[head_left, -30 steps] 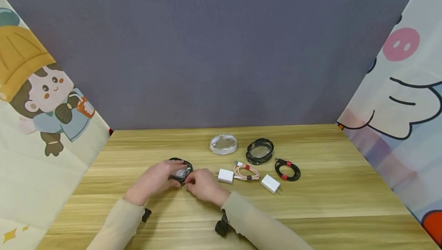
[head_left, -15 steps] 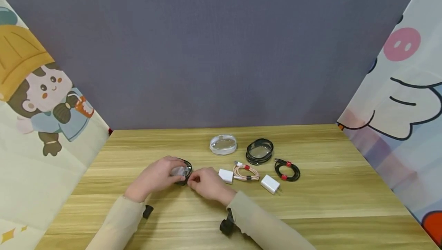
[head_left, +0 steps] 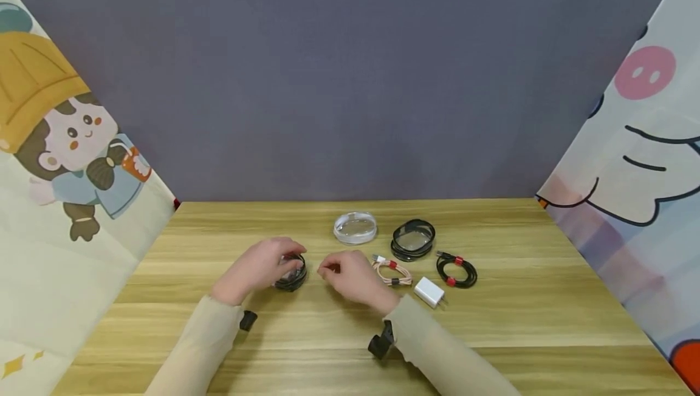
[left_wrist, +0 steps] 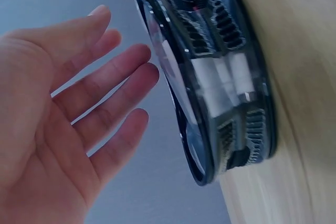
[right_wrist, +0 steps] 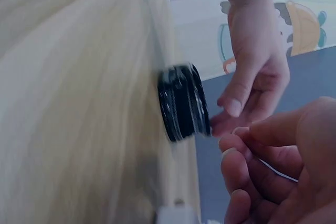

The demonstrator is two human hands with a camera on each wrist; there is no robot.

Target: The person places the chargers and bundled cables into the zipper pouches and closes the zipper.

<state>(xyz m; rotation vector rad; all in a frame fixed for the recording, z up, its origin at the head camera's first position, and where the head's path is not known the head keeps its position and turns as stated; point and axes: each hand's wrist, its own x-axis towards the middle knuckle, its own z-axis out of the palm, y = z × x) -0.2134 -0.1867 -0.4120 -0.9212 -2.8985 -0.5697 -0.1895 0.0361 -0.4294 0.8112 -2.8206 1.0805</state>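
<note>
Cable case (head_left: 290, 274) rests on desk (head_left: 514, 323); left hand (head_left: 259, 268) hovers over it, fingers (left_wrist: 113, 82) apart; right hand (head_left: 352, 274) fingers apparently curled, empty.

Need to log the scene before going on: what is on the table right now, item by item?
Round case with black cable: 1, clear and black, under the left hand.
Clear lid: 1, transparent, table rear centre.
Second round case: 1, black-rimmed, right of the lid.
Pink cable: 1, coiled, red tie, centre.
Black cable: 1, coiled, red ties, right.
Charger plug: 1 visible, white, front right.
Table: 1, light wood.
Left hand: fingers straight, over the case.
Right hand: curled, off the case.
</note>
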